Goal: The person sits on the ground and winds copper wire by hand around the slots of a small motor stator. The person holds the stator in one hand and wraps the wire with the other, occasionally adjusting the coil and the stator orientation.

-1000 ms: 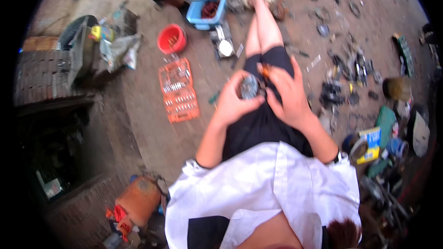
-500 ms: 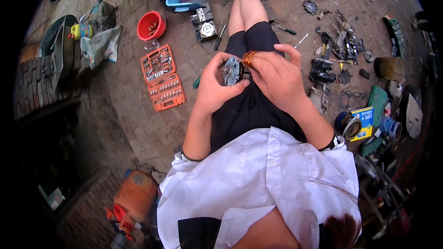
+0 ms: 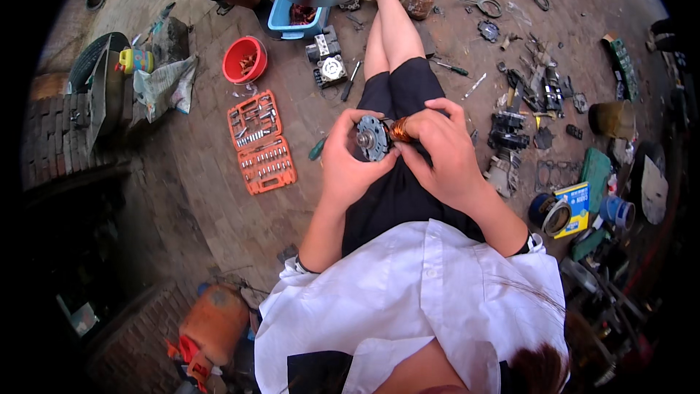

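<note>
Over my lap, my left hand [image 3: 348, 164] curls its thumb and fingers round the rim of a grey metal motor part [image 3: 372, 138]. It is a slotted disc with a short shaft at its centre, and its flat face shows. Right against its far side sits a coil of copper wire [image 3: 398, 130], pinched by the thumb and fingers of my right hand [image 3: 441, 144]. My right index finger sticks up a little. How the coil joins the disc is hidden by my fingers.
An orange socket set [image 3: 264, 152] lies open at left, below a red bowl [image 3: 245, 60] of copper-coloured pieces. A blue tub [image 3: 297, 31], a metal unit [image 3: 327, 58] and a screwdriver [image 3: 351, 81] are ahead. Loose metal parts [image 3: 508, 131] and a tin [image 3: 548, 213] spread at right.
The whole view has shifted, so things sit lower in it. The disc has turned its face further up toward me. Both hands keep their holds. Someone's blurred blue container moves above the tub.
</note>
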